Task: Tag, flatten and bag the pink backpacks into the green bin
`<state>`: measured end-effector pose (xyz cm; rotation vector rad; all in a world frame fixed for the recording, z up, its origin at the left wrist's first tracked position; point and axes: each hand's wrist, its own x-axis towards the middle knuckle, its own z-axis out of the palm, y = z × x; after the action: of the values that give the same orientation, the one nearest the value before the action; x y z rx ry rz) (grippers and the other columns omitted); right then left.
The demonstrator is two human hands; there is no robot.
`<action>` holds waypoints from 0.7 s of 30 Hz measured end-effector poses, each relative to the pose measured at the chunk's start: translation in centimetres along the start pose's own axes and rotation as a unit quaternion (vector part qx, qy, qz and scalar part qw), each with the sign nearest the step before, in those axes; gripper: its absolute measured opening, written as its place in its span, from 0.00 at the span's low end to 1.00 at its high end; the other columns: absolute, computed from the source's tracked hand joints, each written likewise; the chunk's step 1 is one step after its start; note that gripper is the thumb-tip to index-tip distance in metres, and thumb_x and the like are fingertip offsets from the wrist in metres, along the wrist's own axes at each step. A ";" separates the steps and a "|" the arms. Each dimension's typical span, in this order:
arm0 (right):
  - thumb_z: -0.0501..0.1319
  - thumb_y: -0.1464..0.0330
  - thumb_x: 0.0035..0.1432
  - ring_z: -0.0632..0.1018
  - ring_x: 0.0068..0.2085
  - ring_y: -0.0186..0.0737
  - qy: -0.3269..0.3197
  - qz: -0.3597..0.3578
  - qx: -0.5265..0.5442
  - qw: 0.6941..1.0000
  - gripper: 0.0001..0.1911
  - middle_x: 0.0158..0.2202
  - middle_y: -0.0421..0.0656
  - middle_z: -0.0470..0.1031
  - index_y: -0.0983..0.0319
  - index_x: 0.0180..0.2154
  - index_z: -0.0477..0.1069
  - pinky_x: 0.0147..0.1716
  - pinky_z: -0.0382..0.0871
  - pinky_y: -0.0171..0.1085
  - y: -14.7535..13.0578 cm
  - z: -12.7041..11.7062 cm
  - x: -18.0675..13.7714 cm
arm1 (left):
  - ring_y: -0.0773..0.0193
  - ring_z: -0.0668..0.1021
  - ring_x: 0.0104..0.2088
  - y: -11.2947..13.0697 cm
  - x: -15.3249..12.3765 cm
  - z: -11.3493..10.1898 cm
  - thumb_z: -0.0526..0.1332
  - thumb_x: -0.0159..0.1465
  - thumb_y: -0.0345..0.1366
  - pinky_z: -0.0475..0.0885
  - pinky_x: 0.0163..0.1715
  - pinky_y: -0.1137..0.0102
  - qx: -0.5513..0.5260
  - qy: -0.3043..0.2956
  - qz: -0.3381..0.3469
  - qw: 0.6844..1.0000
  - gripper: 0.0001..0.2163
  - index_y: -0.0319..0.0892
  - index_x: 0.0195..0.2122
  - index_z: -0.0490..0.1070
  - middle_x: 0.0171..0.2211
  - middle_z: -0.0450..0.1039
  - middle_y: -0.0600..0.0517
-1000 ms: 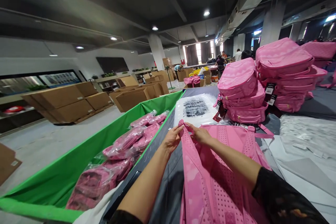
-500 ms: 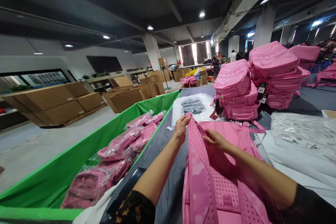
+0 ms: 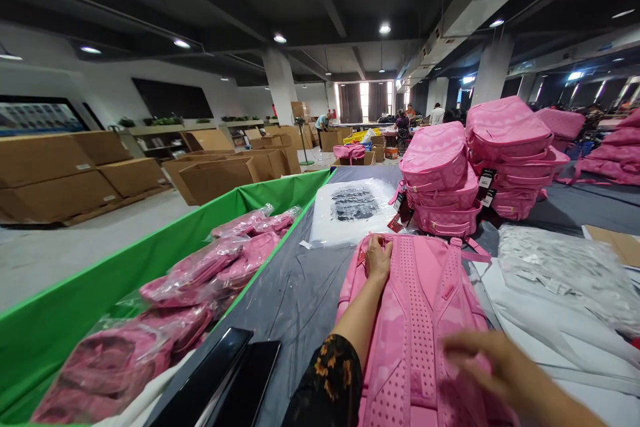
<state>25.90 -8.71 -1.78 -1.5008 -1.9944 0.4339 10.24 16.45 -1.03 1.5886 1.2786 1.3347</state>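
Note:
A pink backpack (image 3: pixel 420 320) lies on the grey-covered table, its padded back panel and shoulder straps facing up. My left hand (image 3: pixel 379 258) is closed on the upper left of the backpack, near the top of a strap; some fingertips are hidden. Blurred by motion, my right hand (image 3: pixel 487 363) hovers over the lower right of the backpack with fingers stretched out and nothing in them. Just beyond the backpack lies a stack of clear plastic bags (image 3: pixel 355 208) with black print.
Stacked pink backpacks (image 3: pixel 440 177) stand behind, with more stacks (image 3: pixel 510 153) to the right. At left, a green-lined bin (image 3: pixel 165 240) holds bagged backpacks (image 3: pixel 200 270). Two black phones (image 3: pixel 250 373) lie near the front edge. White sheets (image 3: pixel 560 307) cover the right side.
The strap that both hands held up now lies flat on the backpack. My left hand has moved down onto the backpack's top; my right hand has let go and moved toward me. The view has shifted.

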 end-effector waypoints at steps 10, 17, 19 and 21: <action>0.68 0.40 0.33 0.78 0.31 0.50 0.303 0.230 0.072 0.922 0.32 0.26 0.50 0.78 0.62 0.28 0.79 0.31 0.69 0.43 10.7 -9.1 15.0 | 0.57 0.74 0.44 -1.9 -0.6 0.4 0.65 0.63 0.28 0.68 0.49 0.63 0.075 0.044 0.072 0.994 0.04 0.42 0.37 0.72 0.39 0.72 0.49; 0.55 0.28 0.34 0.70 0.27 0.42 0.391 0.256 0.104 0.878 0.45 0.29 0.53 0.76 0.63 0.30 0.75 0.24 0.62 0.41 9.4 -14.1 15.3 | 0.58 0.75 0.42 -2.7 -0.5 0.4 0.65 0.63 0.29 0.69 0.48 0.63 0.078 0.039 0.089 0.992 0.03 0.42 0.36 0.73 0.37 0.72 0.50; 0.57 0.28 0.36 0.70 0.28 0.42 0.404 0.261 0.098 0.871 0.43 0.32 0.55 0.76 0.62 0.31 0.76 0.24 0.63 0.42 8.8 -17.1 11.8 | 0.58 0.75 0.42 -2.8 -0.5 0.3 0.66 0.63 0.29 0.69 0.48 0.63 0.073 0.037 0.088 0.993 0.03 0.43 0.36 0.73 0.38 0.72 0.50; 0.61 0.31 0.39 0.72 0.28 0.45 0.392 0.264 0.067 0.879 0.37 0.32 0.55 0.77 0.58 0.29 0.77 0.27 0.66 0.45 8.6 -18.8 6.3 | 0.58 0.75 0.42 -2.8 -0.5 0.3 0.66 0.63 0.30 0.69 0.48 0.63 0.066 0.034 0.086 0.994 0.03 0.43 0.36 0.73 0.38 0.72 0.50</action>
<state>43.15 -1.81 9.31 -1.7481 -0.9037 0.1203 9.85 16.77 -3.81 1.7918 1.3184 1.4469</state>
